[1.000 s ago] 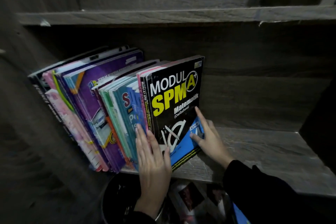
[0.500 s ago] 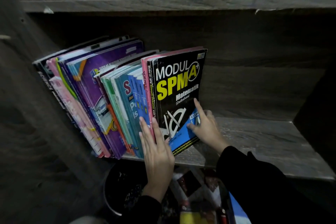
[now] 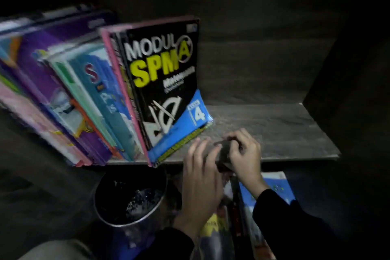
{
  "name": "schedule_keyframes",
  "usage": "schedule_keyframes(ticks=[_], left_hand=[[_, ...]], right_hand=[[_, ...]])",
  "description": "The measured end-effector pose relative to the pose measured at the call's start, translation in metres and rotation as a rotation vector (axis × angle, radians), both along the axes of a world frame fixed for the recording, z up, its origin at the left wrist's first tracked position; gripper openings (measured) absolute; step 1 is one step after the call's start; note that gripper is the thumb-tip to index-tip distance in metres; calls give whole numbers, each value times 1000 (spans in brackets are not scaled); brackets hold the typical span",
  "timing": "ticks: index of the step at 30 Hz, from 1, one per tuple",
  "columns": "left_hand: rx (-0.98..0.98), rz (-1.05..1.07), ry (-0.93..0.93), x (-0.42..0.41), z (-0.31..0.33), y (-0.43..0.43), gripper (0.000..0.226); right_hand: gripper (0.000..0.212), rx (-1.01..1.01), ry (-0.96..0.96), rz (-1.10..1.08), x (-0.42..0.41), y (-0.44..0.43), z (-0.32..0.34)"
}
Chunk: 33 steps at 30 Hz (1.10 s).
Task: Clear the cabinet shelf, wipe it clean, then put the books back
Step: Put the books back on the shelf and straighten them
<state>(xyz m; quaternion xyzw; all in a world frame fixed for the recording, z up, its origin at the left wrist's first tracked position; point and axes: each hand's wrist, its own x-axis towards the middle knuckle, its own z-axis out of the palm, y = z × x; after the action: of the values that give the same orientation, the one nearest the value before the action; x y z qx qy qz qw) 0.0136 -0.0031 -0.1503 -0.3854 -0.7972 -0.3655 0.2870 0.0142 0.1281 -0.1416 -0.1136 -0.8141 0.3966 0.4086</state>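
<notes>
A row of books (image 3: 88, 99) leans to the left on the wooden shelf (image 3: 274, 131). The outermost one is a black "MODUL SPM A+" book (image 3: 166, 82), and neither hand touches it. Both my hands are at the shelf's front edge, right of the books. My right hand (image 3: 245, 154) has its fingers curled round a small dark object (image 3: 224, 153), which is too blurred to identify. My left hand (image 3: 200, 173) lies beside it with fingers stretched out, the tips at or near that object.
The shelf's right half is bare wood up to the dark side wall (image 3: 346, 91). Below the shelf stands a round black bin (image 3: 128, 198). Right of it lie several more books, among them a blue one (image 3: 274, 188) and a yellow one (image 3: 213, 228).
Both hands have left the leaning books and dropped to the right, to the shelf's front edge. The right hand's fingers have curled round a dark object. The view tilted down and blurred.
</notes>
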Motion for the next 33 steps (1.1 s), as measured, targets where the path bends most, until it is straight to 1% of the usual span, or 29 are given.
schedule_keyframes(ticks=[3,5,7,8,9,11,12,13,14,15,17,18,20,21,23,24,26,27,29,31,33], left_hand=[[-3,-94,-148,27,-33,35,36],[-102,-108,-275,42,-62,57,40],[-212,-88,-467,52,-97,76,50],[-227,-73,-573,56,-115,85,57],[-222,-51,-676,60,-139,92,64],[-166,-37,-929,65,-170,105,76],[-127,-41,-1050,66,-181,109,77],[-85,-40,-1143,66,-189,113,75],[-47,-28,-1217,65,-199,117,73],[-8,-2,-1300,65,-213,121,77],[48,64,-1440,64,-231,130,87],[84,96,-1492,65,-243,133,84],[155,122,-1653,68,-247,140,68],[162,124,-1723,69,-249,143,62],[204,128,-1757,71,-255,145,68],[225,135,-1755,71,-261,145,65],[271,143,-1770,71,-266,144,43],[281,131,-1793,70,-266,144,36],[347,105,-1855,68,-262,146,33],[411,60,-1896,66,-257,149,27],[397,-13,-1869,66,-257,151,23]], right_hand=[[26,-4,-68,-94,44,31,-44],[26,-36,-199,-193,74,56,-78],[26,-91,-446,-340,100,85,-114],[26,-110,-623,-398,110,99,-131],[29,-95,-805,-406,119,112,-148],[44,-55,-1119,-333,134,129,-180],[51,-46,-1229,-302,139,133,-189],[60,-89,-1284,-276,143,136,-198],[67,-138,-1310,-248,145,136,-203],[71,-159,-1305,-237,146,135,-211],[77,-142,-1318,-253,144,124,-218],[81,-131,-1326,-282,143,119,-220],[92,-127,-1303,-344,141,110,-224],[95,-122,-1289,-360,141,109,-228],[90,-105,-1323,-353,143,109,-230],[90,-104,-1347,-343,144,110,-231],[95,-116,-1348,-338,144,111,-230],[95,-130,-1337,-338,143,111,-231],[92,-175,-1309,-328,142,112,-231],[86,-274,-1259,-309,143,116,-230],[82,-351,-1209,-281,146,121,-229]])
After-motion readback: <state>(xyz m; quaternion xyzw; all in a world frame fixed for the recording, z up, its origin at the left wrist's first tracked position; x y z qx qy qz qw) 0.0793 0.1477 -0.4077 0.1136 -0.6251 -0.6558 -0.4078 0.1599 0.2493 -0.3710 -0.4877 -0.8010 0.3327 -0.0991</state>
